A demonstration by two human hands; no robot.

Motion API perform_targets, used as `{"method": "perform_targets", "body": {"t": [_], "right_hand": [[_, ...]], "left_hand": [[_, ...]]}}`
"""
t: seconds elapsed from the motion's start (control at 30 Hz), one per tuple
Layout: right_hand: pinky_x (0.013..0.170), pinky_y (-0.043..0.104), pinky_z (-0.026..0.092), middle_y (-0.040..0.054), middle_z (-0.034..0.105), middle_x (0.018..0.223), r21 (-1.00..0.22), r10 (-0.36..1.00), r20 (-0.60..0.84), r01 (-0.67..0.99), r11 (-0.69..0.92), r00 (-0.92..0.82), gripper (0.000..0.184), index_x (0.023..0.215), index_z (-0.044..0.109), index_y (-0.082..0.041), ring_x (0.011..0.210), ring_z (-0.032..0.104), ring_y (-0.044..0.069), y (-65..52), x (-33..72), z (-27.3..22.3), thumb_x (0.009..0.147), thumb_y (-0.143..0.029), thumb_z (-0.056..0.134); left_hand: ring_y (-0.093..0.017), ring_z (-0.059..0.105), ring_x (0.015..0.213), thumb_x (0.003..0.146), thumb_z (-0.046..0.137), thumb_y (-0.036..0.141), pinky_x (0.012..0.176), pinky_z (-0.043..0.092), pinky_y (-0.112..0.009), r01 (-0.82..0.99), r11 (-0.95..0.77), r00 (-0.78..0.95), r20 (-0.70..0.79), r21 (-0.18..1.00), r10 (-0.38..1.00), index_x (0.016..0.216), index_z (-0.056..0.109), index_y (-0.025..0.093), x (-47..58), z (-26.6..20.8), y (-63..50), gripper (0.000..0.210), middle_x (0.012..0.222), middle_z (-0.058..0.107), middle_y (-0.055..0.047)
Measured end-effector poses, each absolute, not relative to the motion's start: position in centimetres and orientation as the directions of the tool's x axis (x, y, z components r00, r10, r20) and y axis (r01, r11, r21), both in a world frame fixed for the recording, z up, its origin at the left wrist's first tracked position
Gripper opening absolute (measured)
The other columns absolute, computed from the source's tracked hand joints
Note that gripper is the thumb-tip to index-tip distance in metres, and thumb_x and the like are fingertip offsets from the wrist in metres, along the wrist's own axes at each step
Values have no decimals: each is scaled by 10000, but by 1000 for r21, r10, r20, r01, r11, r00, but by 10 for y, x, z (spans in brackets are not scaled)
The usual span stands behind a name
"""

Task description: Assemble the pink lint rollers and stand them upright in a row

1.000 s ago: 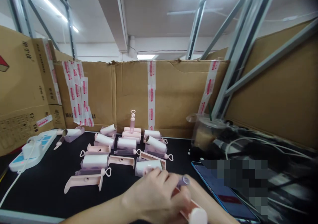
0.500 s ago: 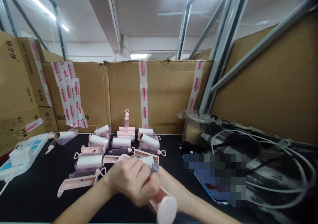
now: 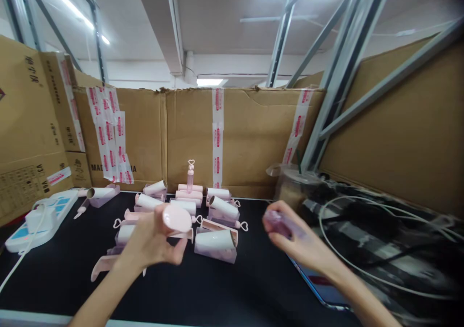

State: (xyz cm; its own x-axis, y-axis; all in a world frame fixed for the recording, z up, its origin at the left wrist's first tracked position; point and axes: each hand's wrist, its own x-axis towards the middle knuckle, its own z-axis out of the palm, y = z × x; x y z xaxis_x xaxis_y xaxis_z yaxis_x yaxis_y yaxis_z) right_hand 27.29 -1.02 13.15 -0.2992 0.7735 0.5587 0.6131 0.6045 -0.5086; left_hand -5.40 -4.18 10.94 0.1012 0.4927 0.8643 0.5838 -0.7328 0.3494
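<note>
My left hand (image 3: 150, 242) is closed on a pink plastic holder whose rounded end cap (image 3: 177, 218) faces me, above the left-centre of the black table. Off to the right, my right hand (image 3: 295, 237) grips a translucent purple tube (image 3: 281, 224), slightly blurred and partly covered by the fingers. Between the hands lies a white paper roll (image 3: 215, 240) in a clear purple tray (image 3: 215, 253). Behind it rests another white roll (image 3: 224, 206), with a heart-shaped loop (image 3: 244, 226) on a tube nearby. My left forearm partly hides a pink curved holder (image 3: 102, 266).
Several more rolls and pink parts stand toward the cardboard wall (image 3: 188, 133), among them an upright pink tube (image 3: 190, 179). A power strip (image 3: 43, 223) is at left. At right are a phone (image 3: 324, 288), a lidded cup (image 3: 293, 186) and coiled white cable (image 3: 326, 211).
My hands, close together at the centre before, have moved apart. The left went up and left with the pink holder, the right moved rightward with the purple tube. The view shifted slightly.
</note>
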Motion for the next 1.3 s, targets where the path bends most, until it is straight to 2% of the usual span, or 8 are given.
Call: {"method": "perform_targets", "body": {"t": [0.07,0.17,0.33,0.53,0.67,0.9,1.1,1.3], "right_hand": [[578,230,434,3,567,734,-544,769,451,544,639,-452,181,919,468,-200,620,527,136,-17,257,117,769,-290,511],[679,241,449,29,603,890,-507,738,365,544,669,-567,205,998,525,-207,756,562,149,-24,234,95,797,-240,545],[726,297,436,52,603,935,-169,626,388,615,770,-677,295,1031,572,-225,850,560,206,-21,217,55,749,-242,657],[652,302,410,73,601,891,65,450,584,592,803,-675,123,950,566,-195,772,550,194,-7,233,37,845,-251,536],[716,308,419,68,587,886,-109,500,660,587,802,-560,86,799,499,-193,809,540,186,3,250,54,838,-258,539],[784,283,439,38,547,998,-498,738,336,554,667,-585,192,888,475,-211,868,536,169,-4,254,59,805,-348,581],[749,300,438,59,584,964,-462,744,498,590,662,-446,196,739,438,-207,856,554,188,29,276,68,819,-354,539],[677,297,438,24,589,772,-401,743,453,632,664,-493,232,732,515,-190,732,549,184,115,278,93,684,-364,660]], "left_hand": [[-168,539,541,562,658,199,517,415,-234,574,-767,306,794,286,525,737,581,227,-32,98,-42,193,623,577,-2],[-177,565,613,699,567,248,537,422,-245,562,-827,679,581,-20,448,939,550,203,-6,73,-49,245,755,605,-44],[-176,582,771,859,459,343,683,464,-293,494,-808,847,385,-320,366,1117,467,176,2,25,-56,308,903,602,-59],[-228,452,1127,797,576,383,965,350,-410,694,-676,668,573,-248,475,1173,474,311,7,5,-46,396,1183,514,-39],[-319,292,1259,745,618,431,990,295,-517,757,-622,614,547,-202,569,1288,377,300,16,8,-34,608,1358,356,-103],[-298,369,1204,851,430,460,951,324,-551,756,-641,617,473,-132,629,1255,413,364,29,1,-35,416,1379,347,-88],[-314,356,1215,893,318,451,965,252,-624,775,-630,580,452,-51,677,1325,326,358,54,1,-41,443,1329,420,-96],[-437,81,1310,811,370,591,907,32,-757,770,-637,548,473,37,690,1359,194,426,60,9,-32,599,1488,104,-68]]}}
